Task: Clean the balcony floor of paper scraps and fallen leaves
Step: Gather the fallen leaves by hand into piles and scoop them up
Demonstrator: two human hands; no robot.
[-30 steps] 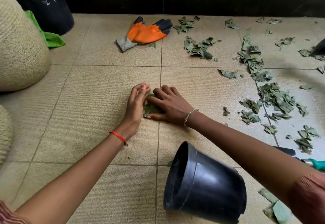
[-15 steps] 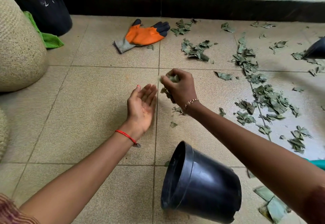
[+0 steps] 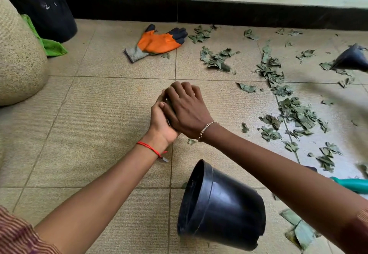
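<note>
1. Hovering above the tiled balcony floor in the head view, the left grip, a bare hand, lies palm up. Its thumb is straight, and it looks flat and apart, though most of its fingers are covered.
2. The right grip lies palm down on top of the left one, touching it. Its fingers curl over the far edge of the left grip's fingertips. Whatever is between the two palms is hidden, so I cannot tell whether the right grip is clamped on anything.
3. The fallen leaves lie scattered on the floor to the right of both grips and apart from them. They run in a loose band from the far wall toward the near right corner.
4. One small leaf scrap lies on the floor just below the right wrist, and another lies a little farther right.
5. A black pot lies on its side near the person, under the right forearm, with its mouth facing left.
6. An orange glove lies flat on the floor beyond the grips.
7. A black bucket stands at the far left with a green cloth beside it, next to a speckled planter.
8. A teal handle shows at the right edge.
</note>
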